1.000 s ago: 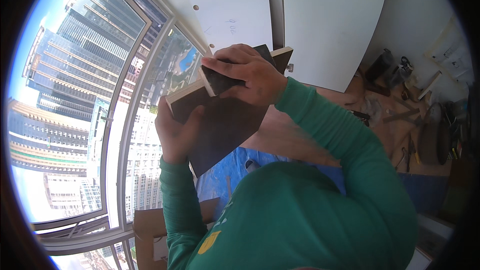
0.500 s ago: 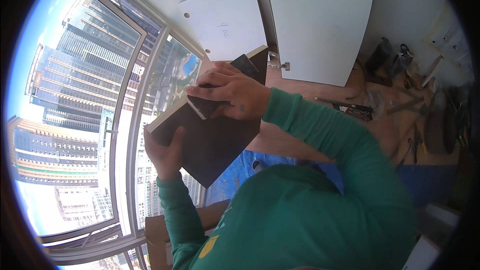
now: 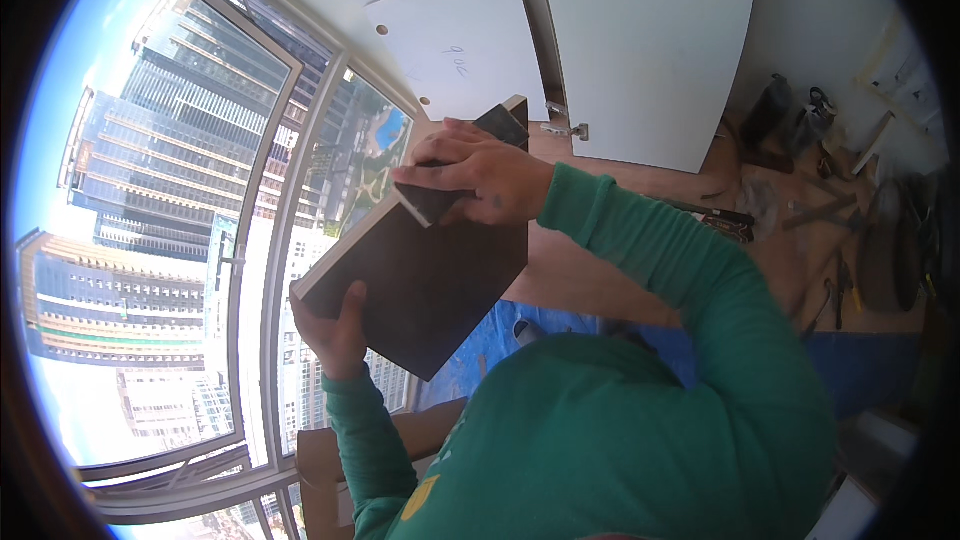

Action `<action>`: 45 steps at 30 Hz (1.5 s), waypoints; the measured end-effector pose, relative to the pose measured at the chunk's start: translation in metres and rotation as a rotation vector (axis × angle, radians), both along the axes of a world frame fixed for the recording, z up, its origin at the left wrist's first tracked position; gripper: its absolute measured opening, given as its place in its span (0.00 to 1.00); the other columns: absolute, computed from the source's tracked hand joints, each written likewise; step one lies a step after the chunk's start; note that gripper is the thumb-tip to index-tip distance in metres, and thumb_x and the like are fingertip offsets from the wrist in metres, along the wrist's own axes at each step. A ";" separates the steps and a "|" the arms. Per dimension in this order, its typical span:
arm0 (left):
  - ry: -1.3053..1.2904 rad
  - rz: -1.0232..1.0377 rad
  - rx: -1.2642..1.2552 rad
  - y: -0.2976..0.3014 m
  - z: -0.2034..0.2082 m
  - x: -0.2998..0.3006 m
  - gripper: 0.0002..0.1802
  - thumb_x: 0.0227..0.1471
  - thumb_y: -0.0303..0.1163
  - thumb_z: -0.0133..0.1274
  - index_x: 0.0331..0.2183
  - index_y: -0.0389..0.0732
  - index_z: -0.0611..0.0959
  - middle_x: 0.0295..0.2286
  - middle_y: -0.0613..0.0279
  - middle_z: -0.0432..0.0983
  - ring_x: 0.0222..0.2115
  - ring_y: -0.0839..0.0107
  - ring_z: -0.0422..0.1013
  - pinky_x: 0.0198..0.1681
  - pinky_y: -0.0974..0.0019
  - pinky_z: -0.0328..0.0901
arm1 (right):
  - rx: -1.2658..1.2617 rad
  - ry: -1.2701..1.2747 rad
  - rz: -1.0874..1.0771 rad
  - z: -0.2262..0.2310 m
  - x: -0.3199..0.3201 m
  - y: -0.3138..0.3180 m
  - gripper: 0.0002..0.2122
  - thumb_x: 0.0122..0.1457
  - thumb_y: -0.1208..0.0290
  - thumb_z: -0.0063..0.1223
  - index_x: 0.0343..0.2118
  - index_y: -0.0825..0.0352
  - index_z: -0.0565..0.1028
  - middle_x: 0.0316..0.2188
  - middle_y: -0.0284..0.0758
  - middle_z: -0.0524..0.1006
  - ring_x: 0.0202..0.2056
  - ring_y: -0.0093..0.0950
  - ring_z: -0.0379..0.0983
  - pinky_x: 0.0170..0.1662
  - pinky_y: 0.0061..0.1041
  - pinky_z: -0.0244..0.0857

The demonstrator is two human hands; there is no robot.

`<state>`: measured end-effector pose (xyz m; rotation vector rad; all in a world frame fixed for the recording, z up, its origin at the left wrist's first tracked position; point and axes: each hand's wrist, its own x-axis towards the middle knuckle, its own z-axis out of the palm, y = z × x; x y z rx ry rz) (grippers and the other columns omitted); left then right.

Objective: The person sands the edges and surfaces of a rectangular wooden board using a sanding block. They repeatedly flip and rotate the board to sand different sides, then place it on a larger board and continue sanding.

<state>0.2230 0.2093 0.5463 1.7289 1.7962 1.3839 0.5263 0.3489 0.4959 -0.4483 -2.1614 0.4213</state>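
Observation:
My left hand [image 3: 335,335] grips a dark brown board [image 3: 430,290] at its lower left corner, with the thumb on the broad face. The board is held up at a slant, and its narrow pale edge [image 3: 345,250] faces up. On that edge lies a dark rectangular sanding block [image 3: 505,124] with a light strip along one end. The fingers of my right hand [image 3: 480,180] are closed over the block from above, covering its middle. The block's contact side is hidden.
Tall windows [image 3: 270,240] run along the left. White panels [image 3: 650,50] lean against the far wall, one with hinges near its lower corner. Several tools, among them pliers [image 3: 725,225], lie on the wooden floor at right. Blue sheeting [image 3: 465,350] covers the floor below the board.
My right hand and the block have slid a little up along the board's edge, toward its far right end. The board's left corner has dipped slightly, with my left hand still holding it.

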 end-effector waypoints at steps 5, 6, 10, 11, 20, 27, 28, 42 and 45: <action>0.007 -0.023 0.015 -0.006 0.002 0.007 0.28 0.51 0.26 0.70 0.51 0.34 0.75 0.43 0.54 0.78 0.43 0.65 0.76 0.50 0.60 0.71 | -0.024 0.026 0.024 -0.019 0.029 0.028 0.39 0.53 0.70 0.70 0.70 0.51 0.68 0.60 0.36 0.70 0.60 0.39 0.66 0.71 0.44 0.55; -0.005 -0.028 0.025 -0.007 0.003 0.008 0.28 0.51 0.25 0.69 0.51 0.34 0.75 0.43 0.54 0.78 0.43 0.65 0.76 0.50 0.60 0.71 | -0.128 0.023 -0.055 -0.035 0.054 0.045 0.38 0.55 0.70 0.70 0.70 0.52 0.67 0.60 0.37 0.70 0.62 0.38 0.66 0.70 0.40 0.59; -0.113 0.002 -0.021 -0.002 0.008 0.008 0.28 0.52 0.24 0.68 0.52 0.34 0.75 0.44 0.54 0.78 0.43 0.66 0.76 0.49 0.61 0.71 | -0.656 -0.145 -0.592 -0.106 0.140 0.094 0.37 0.60 0.60 0.68 0.71 0.58 0.65 0.58 0.40 0.72 0.59 0.36 0.69 0.65 0.32 0.64; -0.099 -0.017 0.011 0.002 0.011 0.008 0.27 0.52 0.24 0.68 0.51 0.34 0.75 0.43 0.55 0.79 0.43 0.67 0.76 0.49 0.62 0.71 | -0.746 0.161 -0.597 -0.124 0.143 0.091 0.34 0.65 0.54 0.63 0.71 0.59 0.66 0.54 0.38 0.74 0.54 0.35 0.73 0.62 0.35 0.66; -0.098 -0.013 0.033 0.011 0.014 0.028 0.21 0.53 0.26 0.68 0.47 0.36 0.77 0.39 0.59 0.78 0.39 0.72 0.74 0.46 0.64 0.70 | -1.757 1.394 -0.383 -0.179 0.103 0.012 0.28 0.74 0.41 0.37 0.51 0.67 0.72 0.37 0.44 0.78 0.36 0.38 0.76 0.42 0.45 0.74; -0.142 0.002 0.011 0.007 0.019 0.039 0.21 0.56 0.30 0.67 0.48 0.35 0.78 0.40 0.59 0.79 0.39 0.71 0.74 0.46 0.63 0.70 | -1.205 1.028 -0.043 -0.119 0.077 0.015 0.24 0.74 0.52 0.46 0.62 0.66 0.71 0.47 0.39 0.77 0.48 0.35 0.76 0.55 0.37 0.72; -0.150 0.015 -0.007 0.006 0.021 0.039 0.21 0.56 0.30 0.67 0.49 0.35 0.78 0.41 0.58 0.79 0.40 0.71 0.74 0.46 0.63 0.70 | -1.048 0.871 -0.142 -0.108 0.071 0.017 0.24 0.73 0.54 0.50 0.65 0.64 0.69 0.50 0.38 0.76 0.50 0.34 0.74 0.57 0.35 0.70; -0.182 -0.161 -0.115 0.017 0.022 0.041 0.27 0.53 0.28 0.66 0.54 0.33 0.77 0.44 0.56 0.82 0.44 0.69 0.77 0.50 0.62 0.72 | -0.418 0.310 -0.183 -0.065 0.036 0.047 0.37 0.59 0.73 0.67 0.72 0.56 0.64 0.64 0.38 0.67 0.67 0.38 0.62 0.70 0.35 0.58; -0.152 -0.182 -0.089 0.023 0.022 0.047 0.27 0.53 0.28 0.66 0.53 0.33 0.77 0.43 0.54 0.82 0.44 0.67 0.78 0.50 0.61 0.72 | -0.320 0.246 -0.081 -0.019 0.007 0.023 0.37 0.57 0.77 0.66 0.71 0.58 0.65 0.62 0.38 0.68 0.66 0.39 0.64 0.70 0.36 0.57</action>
